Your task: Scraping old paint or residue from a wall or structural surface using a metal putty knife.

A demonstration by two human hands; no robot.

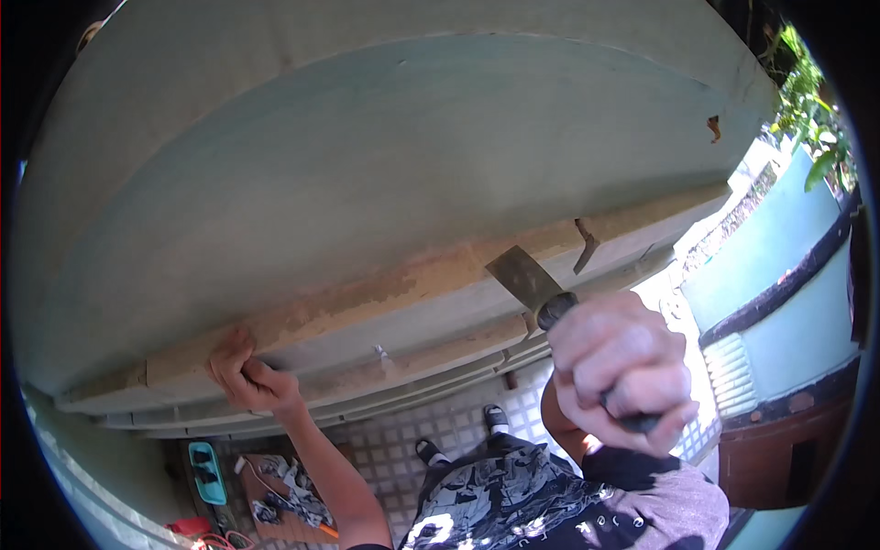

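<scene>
Scraper (524,278) looked light and stiff, its dark handle clenched in the right hand (619,367), blade at eleven o'clock. The left hand (246,374) pressed open against the flaking ledge (367,298).

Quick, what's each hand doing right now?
Left hand: fingers curled, pressed against the ledge, holding nothing.
Right hand: shut on the scraper.

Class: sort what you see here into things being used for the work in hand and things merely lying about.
In use: the scraper, gripped in the right hand; the wall ledge with flaking paint, which the blade meets; the left hand, resting on that ledge.

Lying about: teal tray, crumpled patterned cloth and red object on the floor.
</scene>
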